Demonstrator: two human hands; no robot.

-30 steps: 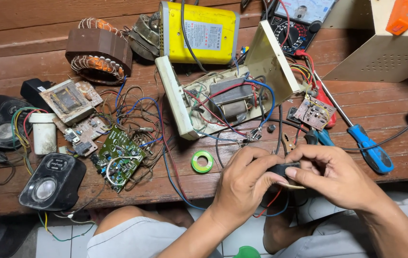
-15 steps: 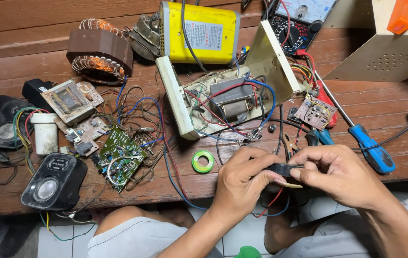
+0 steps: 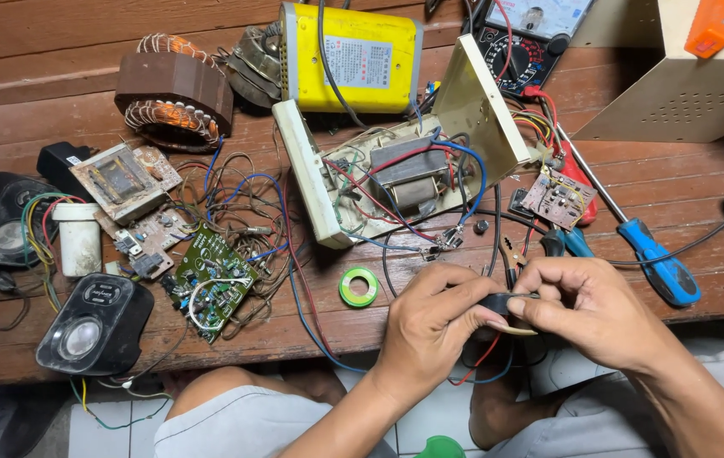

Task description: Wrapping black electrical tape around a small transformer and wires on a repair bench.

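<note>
Both hands meet over the front edge of the wooden bench (image 3: 684, 182). My left hand (image 3: 431, 326) pinches a small black part (image 3: 496, 304) with red, blue and black wires hanging below it. My right hand (image 3: 587, 312) grips the same part from the right side, with a thin metal pin or lead sticking out between the fingers. A roll of green tape (image 3: 359, 287) lies just left of my left hand. Behind the hands sits an opened cream-coloured case (image 3: 396, 174) with a transformer and coloured wires inside.
A blue-handled screwdriver (image 3: 650, 250) lies to the right. A green circuit board (image 3: 212, 280), black speakers (image 3: 95, 325), a white cylinder (image 3: 78, 239), a copper-wound stator (image 3: 173, 90), a yellow box (image 3: 352, 58) and a multimeter (image 3: 530, 34) crowd the bench. My knees are below.
Both hands have stayed on the black part with only small finger shifts. Nothing else on the bench has moved.
</note>
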